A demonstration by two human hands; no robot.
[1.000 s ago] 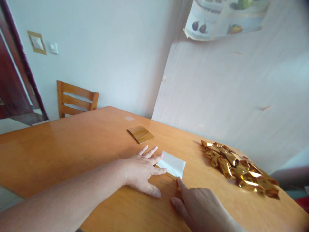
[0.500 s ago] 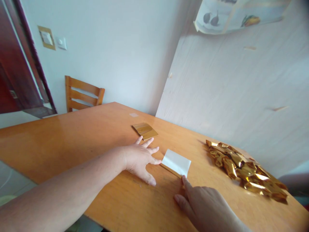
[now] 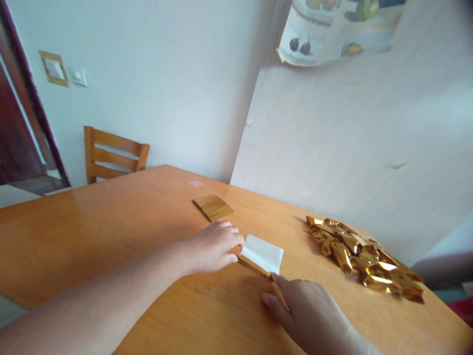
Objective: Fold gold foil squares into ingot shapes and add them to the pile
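A small sheet of gold foil paper (image 3: pixel 263 251) lies white side up on the table, with a narrow gold strip folded along its near edge. My left hand (image 3: pixel 216 246) is at the left end of that fold, its fingers drawn together and its thumb tip close to the paper's corner. At the other end, the index fingertip of my right hand (image 3: pixel 310 305) rests on the right corner of the fold. The right thumb stands apart from it, over the table. Beyond my left hand lies a flat stack of gold paper (image 3: pixel 213 207).
A heap of shiny folded gold foil pieces (image 3: pixel 364 256) lies on the wooden table (image 3: pixel 155 217) to the right. A small pale patch (image 3: pixel 196 183) is near the far edge. Behind stand a wooden chair (image 3: pixel 114 153) and a wall with a fruit picture (image 3: pixel 340 29).
My left hand has gone from spread fingers to drawn-together fingers at the paper's left end. The right fingertip stays at the right corner. The view has shifted slightly.
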